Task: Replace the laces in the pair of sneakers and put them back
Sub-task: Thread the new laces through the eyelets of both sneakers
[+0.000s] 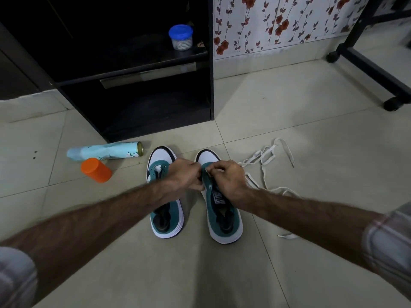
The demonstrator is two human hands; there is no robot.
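Both hands are threading the white lace (264, 161) through the right sneaker (222, 210); left grip (183, 176) and right grip (224, 177) are each pinching lace at the front eyelets. Next, probably, pulling it through evenly; the left sneaker (165, 216) is waiting unlaced.

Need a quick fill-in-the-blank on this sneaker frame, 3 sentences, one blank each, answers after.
1. Both hands, the left hand and the right hand, work at the front of the ____ sneaker of the pair.
2. The loose white lace lies on the floor tiles to the ____ of the sneakers.
3. The jar on the black shelf unit has a ____ lid.

Missing words: right; right; blue
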